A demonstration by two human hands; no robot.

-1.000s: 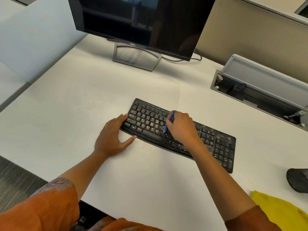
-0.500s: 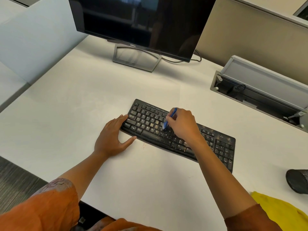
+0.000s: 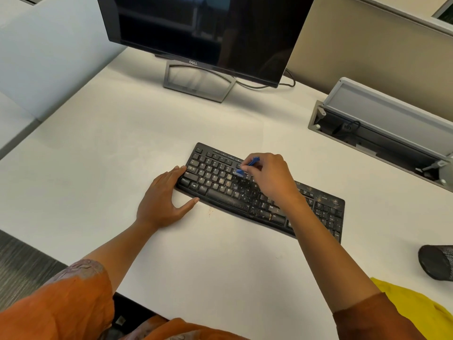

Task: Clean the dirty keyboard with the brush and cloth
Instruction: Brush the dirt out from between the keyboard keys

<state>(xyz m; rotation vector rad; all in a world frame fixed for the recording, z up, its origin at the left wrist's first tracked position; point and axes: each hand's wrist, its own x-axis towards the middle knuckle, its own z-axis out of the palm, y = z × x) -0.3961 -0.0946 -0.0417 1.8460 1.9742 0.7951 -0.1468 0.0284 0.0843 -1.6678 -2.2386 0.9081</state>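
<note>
A black keyboard (image 3: 326,212) speckled with brown dirt lies slanted on the white desk (image 3: 98,155). My right hand (image 3: 272,177) hovers over its middle keys and pinches a small blue brush (image 3: 246,166), whose bristle end touches the upper key rows. My left hand (image 3: 164,197) rests flat on the desk with fingers and thumb against the keyboard's left end. A yellow cloth (image 3: 414,307) lies at the desk's near right edge, partly behind my right sleeve.
A dark monitor (image 3: 208,28) on a grey stand (image 3: 198,82) is at the back. An open grey cable tray (image 3: 382,123) runs along the right. A black mesh object (image 3: 436,261) sits at the right edge. Crumbs lie in front of the keyboard.
My right hand has moved the brush away from me, from the middle key rows up to the upper rows. My left hand has stayed in place.
</note>
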